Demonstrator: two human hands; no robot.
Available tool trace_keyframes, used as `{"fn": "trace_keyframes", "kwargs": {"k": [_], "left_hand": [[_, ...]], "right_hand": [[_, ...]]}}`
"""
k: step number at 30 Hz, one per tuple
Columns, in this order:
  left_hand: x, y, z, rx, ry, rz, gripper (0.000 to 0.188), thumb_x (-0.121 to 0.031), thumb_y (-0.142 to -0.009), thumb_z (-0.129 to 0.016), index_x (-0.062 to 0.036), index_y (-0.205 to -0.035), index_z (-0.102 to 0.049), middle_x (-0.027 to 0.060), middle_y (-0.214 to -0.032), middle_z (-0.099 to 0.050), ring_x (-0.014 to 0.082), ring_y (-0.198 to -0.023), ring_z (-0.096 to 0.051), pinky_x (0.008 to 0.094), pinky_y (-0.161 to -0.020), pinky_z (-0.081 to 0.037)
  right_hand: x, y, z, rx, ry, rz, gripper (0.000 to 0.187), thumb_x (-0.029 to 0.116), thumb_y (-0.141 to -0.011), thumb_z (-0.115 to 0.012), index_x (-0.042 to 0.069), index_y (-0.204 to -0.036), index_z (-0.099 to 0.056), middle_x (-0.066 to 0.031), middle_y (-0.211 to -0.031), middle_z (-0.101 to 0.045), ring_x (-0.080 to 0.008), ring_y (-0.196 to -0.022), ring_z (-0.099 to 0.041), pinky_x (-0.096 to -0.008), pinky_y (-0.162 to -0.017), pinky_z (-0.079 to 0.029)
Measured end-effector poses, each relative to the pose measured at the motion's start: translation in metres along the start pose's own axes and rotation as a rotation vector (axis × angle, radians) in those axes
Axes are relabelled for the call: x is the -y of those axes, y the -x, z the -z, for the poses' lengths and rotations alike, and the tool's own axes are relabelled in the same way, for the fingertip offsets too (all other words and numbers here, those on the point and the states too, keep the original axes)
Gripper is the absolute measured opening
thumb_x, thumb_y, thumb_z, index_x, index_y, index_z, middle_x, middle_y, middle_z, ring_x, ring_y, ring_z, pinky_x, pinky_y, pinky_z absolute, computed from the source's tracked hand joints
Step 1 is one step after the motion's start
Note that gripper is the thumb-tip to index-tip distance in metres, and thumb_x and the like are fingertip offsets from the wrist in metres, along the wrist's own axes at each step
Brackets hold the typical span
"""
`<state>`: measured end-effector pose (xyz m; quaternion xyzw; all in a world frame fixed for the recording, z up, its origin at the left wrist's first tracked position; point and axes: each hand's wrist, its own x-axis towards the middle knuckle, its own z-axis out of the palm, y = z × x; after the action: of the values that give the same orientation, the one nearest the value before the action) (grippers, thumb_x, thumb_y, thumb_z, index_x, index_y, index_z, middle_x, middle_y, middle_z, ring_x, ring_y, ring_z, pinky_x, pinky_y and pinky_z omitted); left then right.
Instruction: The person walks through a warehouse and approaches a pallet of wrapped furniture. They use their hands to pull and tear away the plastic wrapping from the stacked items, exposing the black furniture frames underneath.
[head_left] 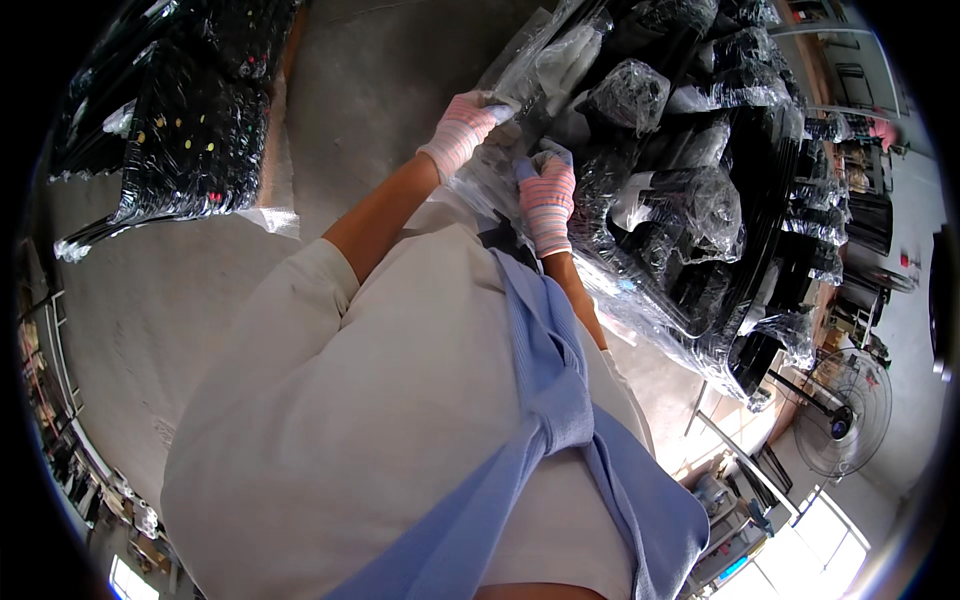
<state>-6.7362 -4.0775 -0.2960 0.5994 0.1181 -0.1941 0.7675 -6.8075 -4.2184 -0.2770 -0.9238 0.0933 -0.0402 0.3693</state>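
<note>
Film (485, 172), clear and loose, lies along the near side of a wrapped black stack (690, 285). The left hand (470, 128) is closed on it; the right hand (548, 200) curls beside it, its grip unclear. An even, gentle pull should avoid tears. Bulging bundles (630, 95) crowd the right hand; another stack (195, 130) stands left, a fan (843, 415) far right.

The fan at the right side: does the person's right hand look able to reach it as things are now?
Probably not: the wrapped black stack lies between the right hand and the fan, which looks well beyond it.
</note>
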Motion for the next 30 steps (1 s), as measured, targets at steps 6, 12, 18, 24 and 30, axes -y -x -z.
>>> {"fn": "trace_keyframes", "kwargs": {"k": [6, 12, 18, 24, 30], "left_hand": [[-0.012, 0.02, -0.002, 0.076, 0.248, 0.089, 0.025, -0.007, -0.083, -0.055, -0.0034, -0.108, -0.056, 0.0088, -0.094, -0.063, 0.0159, -0.083, -0.061, 0.0291, -0.075, -0.049], [0.02, 0.023, -0.002, 0.215, -0.383, -0.613, 0.045, -0.009, -0.085, -0.05, -0.0032, -0.128, -0.038, 0.0115, -0.113, -0.056, 0.0229, -0.105, -0.053, 0.0309, -0.09, -0.043], [-0.014, 0.063, -0.025, 0.214, -1.443, -0.383, 0.072, -0.022, -0.079, -0.051, -0.0103, -0.139, -0.012, 0.0203, -0.127, -0.044, 0.0315, -0.11, -0.049, 0.0388, -0.093, -0.037], [-0.009, 0.056, -0.031, 0.224, -1.514, -0.194, 0.076, -0.035, -0.082, -0.047, -0.0042, -0.139, -0.008, 0.0181, -0.125, -0.046, 0.031, -0.107, -0.051, 0.0389, -0.09, -0.038], [-0.006, 0.043, -0.034, 0.126, -1.479, -0.127, 0.09, -0.053, -0.077, -0.052, 0.0006, -0.137, -0.013, 0.0186, -0.111, -0.056, 0.0298, -0.103, -0.054, 0.0378, -0.086, -0.041]], "right_hand": [[-0.039, -0.025, -0.019, 0.307, 0.166, -0.354, 0.032, 0.032, -0.063, -0.068, 0.002, -0.066, -0.059, -0.012, -0.067, -0.061, -0.0262, -0.058, -0.057, -0.0352, -0.055, -0.046], [-0.088, -0.023, -0.04, 0.086, -0.164, -0.161, 0.022, 0.029, -0.065, -0.069, 0.008, -0.066, -0.061, -0.0023, -0.057, -0.056, -0.0162, -0.046, -0.049, -0.0312, -0.049, -0.04], [-0.096, -0.017, -0.053, 0.083, -0.319, -0.363, 0.024, 0.032, -0.068, -0.065, 0.008, -0.068, -0.061, -0.0031, -0.06, -0.057, -0.0173, -0.05, -0.049, -0.032, -0.052, -0.041], [-0.109, -0.017, -0.065, 0.138, -0.582, -0.651, 0.027, 0.035, -0.07, -0.062, 0.008, -0.07, -0.062, -0.0039, -0.064, -0.057, -0.0184, -0.054, -0.05, -0.0328, -0.056, -0.041], [-0.116, -0.016, -0.066, 0.248, -0.883, -0.845, 0.03, 0.038, -0.073, -0.058, 0.008, -0.072, -0.062, -0.0046, -0.068, -0.058, -0.0195, -0.057, -0.05, -0.0336, -0.06, -0.042]]}}
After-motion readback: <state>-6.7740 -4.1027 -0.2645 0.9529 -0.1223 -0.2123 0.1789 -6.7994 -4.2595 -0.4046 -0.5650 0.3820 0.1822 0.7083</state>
